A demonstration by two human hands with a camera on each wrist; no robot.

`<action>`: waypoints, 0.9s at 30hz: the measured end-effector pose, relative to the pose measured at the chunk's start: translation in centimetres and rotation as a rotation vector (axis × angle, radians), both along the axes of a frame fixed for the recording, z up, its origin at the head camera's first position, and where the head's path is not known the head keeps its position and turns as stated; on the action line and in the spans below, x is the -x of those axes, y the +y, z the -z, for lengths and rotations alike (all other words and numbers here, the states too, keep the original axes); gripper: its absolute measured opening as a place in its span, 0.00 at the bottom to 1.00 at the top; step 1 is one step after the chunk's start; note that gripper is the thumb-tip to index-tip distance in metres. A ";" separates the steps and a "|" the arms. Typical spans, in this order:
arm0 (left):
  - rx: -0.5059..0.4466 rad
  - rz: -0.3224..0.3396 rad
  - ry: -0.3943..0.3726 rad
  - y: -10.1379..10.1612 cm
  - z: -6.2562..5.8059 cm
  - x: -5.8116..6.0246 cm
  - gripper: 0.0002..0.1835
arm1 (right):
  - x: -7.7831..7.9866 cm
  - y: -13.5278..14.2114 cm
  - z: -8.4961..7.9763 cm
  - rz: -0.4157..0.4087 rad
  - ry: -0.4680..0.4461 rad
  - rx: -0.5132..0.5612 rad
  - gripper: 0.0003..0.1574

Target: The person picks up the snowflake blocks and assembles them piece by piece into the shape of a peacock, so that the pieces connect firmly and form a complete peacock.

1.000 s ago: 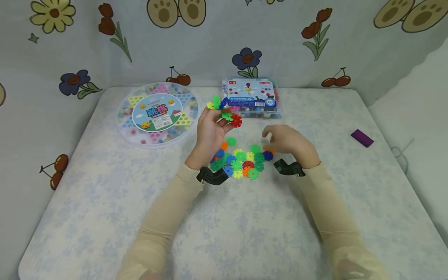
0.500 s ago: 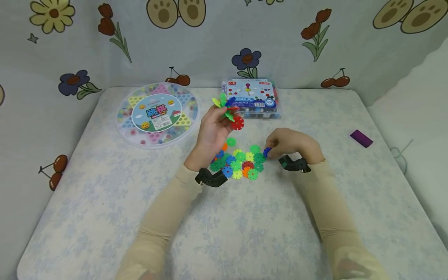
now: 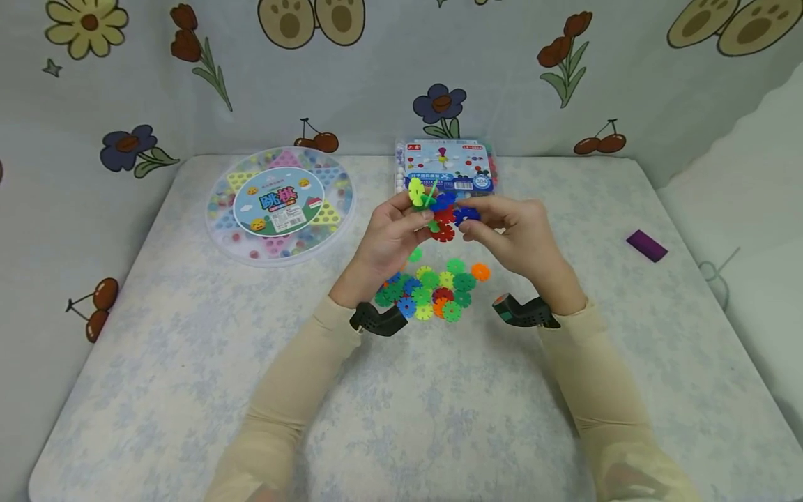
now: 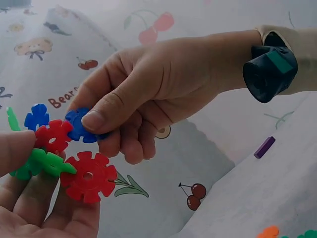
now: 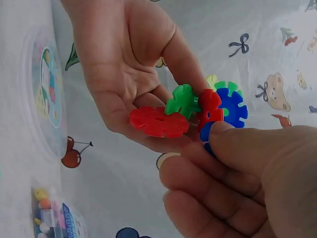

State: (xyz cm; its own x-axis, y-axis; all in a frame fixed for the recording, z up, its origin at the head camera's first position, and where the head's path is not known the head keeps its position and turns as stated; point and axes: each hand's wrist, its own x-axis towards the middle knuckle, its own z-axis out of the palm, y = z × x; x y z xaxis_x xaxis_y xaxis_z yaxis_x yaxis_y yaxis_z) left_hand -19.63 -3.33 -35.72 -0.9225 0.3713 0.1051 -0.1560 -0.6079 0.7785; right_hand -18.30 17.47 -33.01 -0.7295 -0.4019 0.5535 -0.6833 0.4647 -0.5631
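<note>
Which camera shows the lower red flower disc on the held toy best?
The left wrist view: the lower red flower disc faces that camera, its notches and centre hole plain. The right wrist view shows it tilted; the head view shows it small, between the left hand and right hand.

At ten o'clock in the head view, the round box (image 3: 279, 201) reads "跳棋"; at one o'clock, the flat box (image 3: 447, 164) bears a barcode — lettering too small. Left wrist, ten o'clock: patterned cloth (image 4: 60, 99) — "Bear".
</note>
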 end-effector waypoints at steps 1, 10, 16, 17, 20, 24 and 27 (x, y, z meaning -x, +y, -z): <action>0.003 0.000 0.005 0.0 0.0 0.0 0.23 | 0.0 -0.1 0.0 -0.002 0.032 -0.018 0.17; 0.176 -0.070 0.024 0.3 0.2 -0.1 0.18 | 0.0 -0.8 0.4 -0.001 0.073 -0.018 0.17; 0.081 -0.090 -0.087 0.4 0.2 0.0 0.12 | 0.2 -1.3 0.9 0.024 -0.081 0.063 0.17; 0.065 -0.105 -0.088 0.5 0.3 0.0 0.12 | 0.2 -1.3 1.0 0.033 -0.085 0.066 0.16; 0.045 -0.154 -0.065 0.7 0.3 -0.1 0.15 | 0.2 -1.4 1.0 0.057 -0.079 0.079 0.15; 0.071 -0.209 -0.042 1.1 0.3 -0.3 0.09 | 0.1 -1.5 1.0 0.064 -0.067 0.108 0.13; 0.129 -0.236 -0.029 1.1 0.3 -0.3 0.11 | 0.0 -1.4 1.0 0.054 -0.075 0.128 0.12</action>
